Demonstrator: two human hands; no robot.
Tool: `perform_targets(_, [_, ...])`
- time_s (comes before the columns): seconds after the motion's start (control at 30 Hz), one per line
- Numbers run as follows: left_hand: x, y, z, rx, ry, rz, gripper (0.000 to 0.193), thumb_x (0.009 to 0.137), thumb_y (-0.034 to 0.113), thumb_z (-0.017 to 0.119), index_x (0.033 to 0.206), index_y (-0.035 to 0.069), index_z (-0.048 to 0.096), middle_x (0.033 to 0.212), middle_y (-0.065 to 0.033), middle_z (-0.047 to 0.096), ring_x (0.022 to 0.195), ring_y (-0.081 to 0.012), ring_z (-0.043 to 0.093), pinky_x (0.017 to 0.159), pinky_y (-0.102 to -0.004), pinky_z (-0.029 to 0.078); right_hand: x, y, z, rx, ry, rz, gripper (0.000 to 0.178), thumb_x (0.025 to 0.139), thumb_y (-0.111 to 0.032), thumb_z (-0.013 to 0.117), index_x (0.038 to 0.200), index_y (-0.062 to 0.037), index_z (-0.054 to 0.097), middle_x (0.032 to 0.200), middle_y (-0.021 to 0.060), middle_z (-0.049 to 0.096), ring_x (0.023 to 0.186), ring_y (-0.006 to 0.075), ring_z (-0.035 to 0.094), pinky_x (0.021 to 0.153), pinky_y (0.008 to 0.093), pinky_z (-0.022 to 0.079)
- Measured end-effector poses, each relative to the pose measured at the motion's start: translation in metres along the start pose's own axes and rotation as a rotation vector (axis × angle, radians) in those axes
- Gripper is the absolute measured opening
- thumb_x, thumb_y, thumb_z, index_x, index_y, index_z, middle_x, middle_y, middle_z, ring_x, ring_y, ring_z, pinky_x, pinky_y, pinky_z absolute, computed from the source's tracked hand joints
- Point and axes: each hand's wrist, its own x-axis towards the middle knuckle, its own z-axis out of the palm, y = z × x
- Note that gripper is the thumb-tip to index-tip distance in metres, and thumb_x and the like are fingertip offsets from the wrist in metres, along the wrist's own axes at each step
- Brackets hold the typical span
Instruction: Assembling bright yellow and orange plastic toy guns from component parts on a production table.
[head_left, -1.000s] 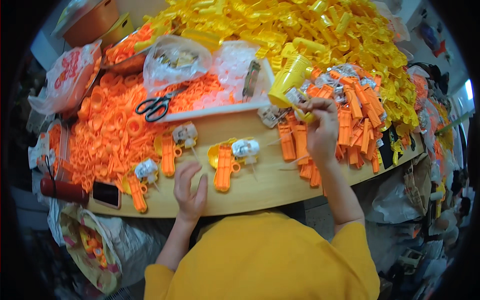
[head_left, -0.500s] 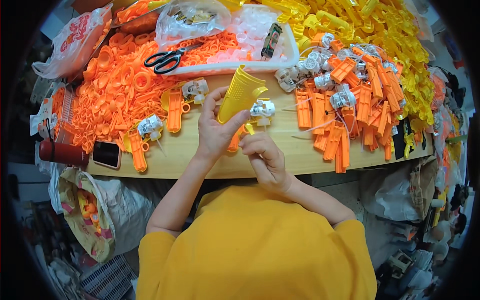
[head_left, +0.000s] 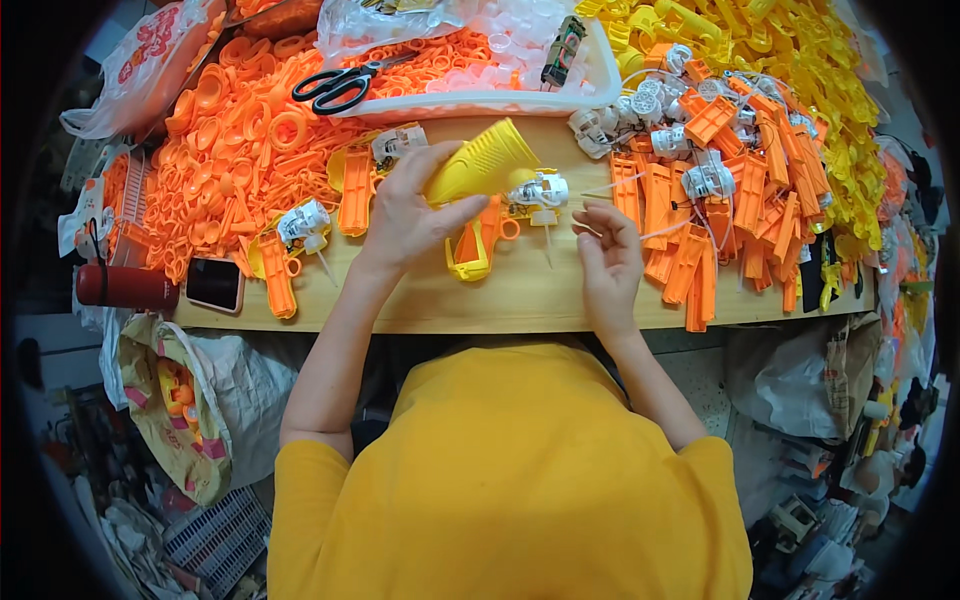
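Observation:
A curved yellow plastic shell [head_left: 490,160] with a ribbed end is held in my left hand [head_left: 412,215], thumb below and fingers behind it. Off to the right, my right hand [head_left: 608,262] hangs just above the table edge, its fingers loosely bent and apart, holding nothing. Between the hands lies a part-built unit: an orange holder in a yellow casing [head_left: 470,255], with a white motor-like part [head_left: 540,190] and a thin stem beside it. Two similar units lie to the left, one with a white part [head_left: 303,222], the other with a white part [head_left: 398,142] partly behind my left hand.
Orange plastic pieces [head_left: 225,150] heap at the left. Black scissors [head_left: 335,88] rest by a white tray [head_left: 470,103]. Orange holders [head_left: 690,260] and white wired parts pile up right, before yellow shells [head_left: 800,70]. A phone [head_left: 214,284] and red flask [head_left: 128,287] sit near left.
My right hand has moved right, away from the left hand, and its fingers have opened. The yellow shell has tipped over toward the right, uncovering the unit below.

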Motion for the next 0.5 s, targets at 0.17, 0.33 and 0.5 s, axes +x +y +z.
perform_targets(0.17, [0.002,0.005,0.009,0.164,-0.148,0.068,0.055,0.068,0.028,0.077,0.114,0.003,0.058,0.104,-0.0141,0.059,0.096,-0.0296,0.059,0.084,-0.0366,0.048,0.003,0.015,-0.007,0.06,0.024,0.203,0.031,0.088,0.0,0.051,0.118,0.0005,0.043,0.12,0.0123,0.049,0.105,0.0194,0.056,0.088,0.03,0.048])
perform_targets(0.33, [0.008,0.007,0.014,0.235,-0.242,0.09,0.057,0.067,0.029,0.077,0.114,0.004,0.058,0.105,-0.0143,0.059,0.101,-0.0303,0.056,0.087,-0.0385,0.046,0.007,0.018,-0.003,0.179,0.006,0.327,0.033,0.09,-0.001,0.05,0.121,0.0011,0.038,0.12,0.0139,0.049,0.101,0.0208,0.06,0.086,0.0296,0.05])
perform_targets(0.5, [0.011,0.007,0.019,0.254,-0.274,0.11,0.059,0.065,0.03,0.078,0.113,0.004,0.058,0.106,-0.0144,0.059,0.102,-0.0307,0.056,0.088,-0.0393,0.046,0.011,0.02,-0.001,0.281,-0.021,0.341,0.033,0.09,-0.002,0.05,0.121,0.0021,0.037,0.124,0.0155,0.047,0.103,0.0229,0.059,0.086,0.0304,0.051])
